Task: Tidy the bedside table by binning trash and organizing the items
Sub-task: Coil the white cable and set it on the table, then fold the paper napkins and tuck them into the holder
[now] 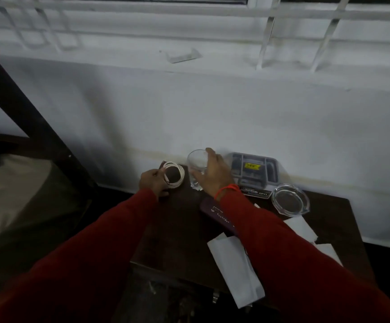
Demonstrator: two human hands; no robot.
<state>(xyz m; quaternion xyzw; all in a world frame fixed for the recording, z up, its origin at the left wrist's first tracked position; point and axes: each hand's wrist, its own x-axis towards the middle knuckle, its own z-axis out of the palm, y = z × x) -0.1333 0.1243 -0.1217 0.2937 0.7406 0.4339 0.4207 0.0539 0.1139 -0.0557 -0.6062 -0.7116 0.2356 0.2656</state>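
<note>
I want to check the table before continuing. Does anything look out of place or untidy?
Yes. White papers lie loose and askew, one overhanging the bedside table front edge. Nothing looks spilled or broken.

Both arms stretched forward in red sleeves. Left hand [153, 182] curled, fingers pinched shut. Right hand [213, 172] wrapped in a grip, red thread at wrist.

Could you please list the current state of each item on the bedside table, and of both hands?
Drinking glass: upright, looks empty, gripped by the right hand.
Coiled white cable: lying coiled, held at its edge by the left hand.
Glass ashtray: upright, looks empty.
Boxed item with yellow tag: leaning against the wall.
White papers: lying flat, one overhanging the front edge.
</note>
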